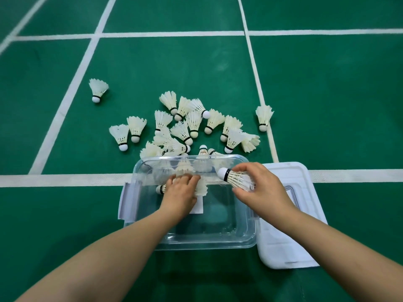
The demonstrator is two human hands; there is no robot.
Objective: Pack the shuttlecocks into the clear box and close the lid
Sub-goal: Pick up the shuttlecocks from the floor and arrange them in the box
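I am seeing the left hand point(181, 192) reaching into the clear box point(207, 240) at lower centre, its fingers curling round a lying shuttlecock point(201, 188) inside it. The right hand point(261, 188) is hovering over the box's far right corner, fingers and thumb pinching a raised shuttlecock point(234, 176) by its feathers, cork pointing left. The white lid point(283, 247) is lying on the floor point(327, 105) just right of the box. A loose pile of shuttlecocks point(192, 125) is lying mid-frame, above the box.

shuttlecocks point(192, 125) behind box point(196, 236), lid point(283, 247) right of box
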